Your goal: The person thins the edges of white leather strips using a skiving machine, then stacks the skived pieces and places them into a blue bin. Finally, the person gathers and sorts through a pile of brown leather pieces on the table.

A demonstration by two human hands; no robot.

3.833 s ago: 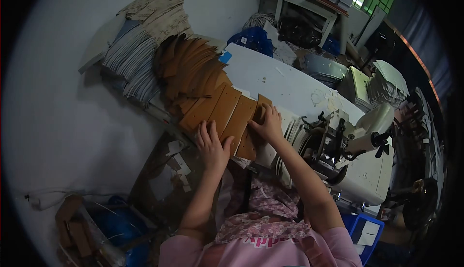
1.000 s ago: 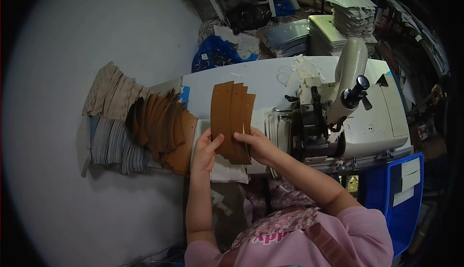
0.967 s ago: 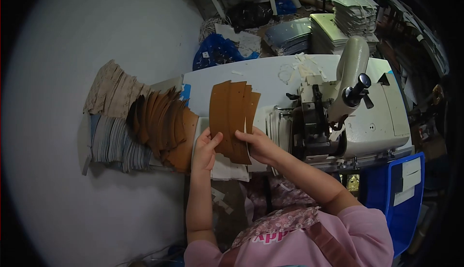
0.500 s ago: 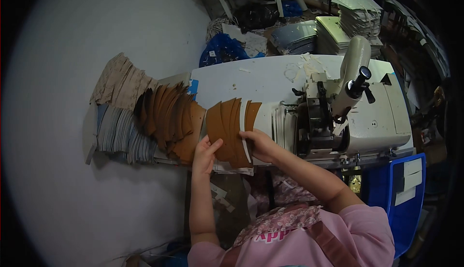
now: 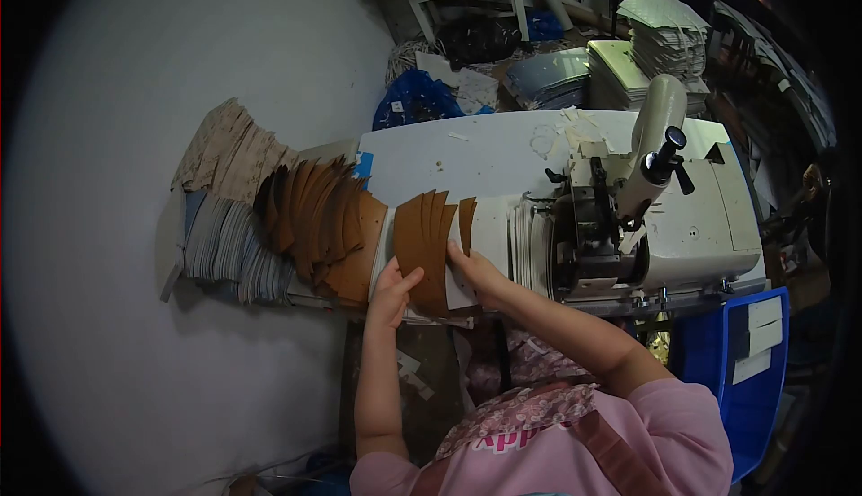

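Observation:
A small fan of thin brown curved sheets [image 5: 420, 249] is upright between my two hands at the near edge of the white machine table. My left hand [image 5: 393, 297] is closed on its lower left side, the thumb lying across the front sheet. My right hand [image 5: 478, 279] grips the lower right edge with the thumb up; its other fingers are partly hidden. A narrow brown sheet [image 5: 467, 223] stands just above the right hand, apart from the fan. To the left leans a larger row of the same brown sheets [image 5: 310, 218].
A machine [image 5: 602, 218] with a grey arm fills the table's right side, white sheets [image 5: 530, 245] standing against it. Stacks of grey-white sheets [image 5: 220, 240] and beige sheets [image 5: 235, 150] lie at far left. A blue bin [image 5: 779, 352] stands at lower right.
The brown sheets between my hands have drawn closer together. The white strip seen among them has gone from view, and a gap shows before the narrow right sheet. The view has shifted slightly.

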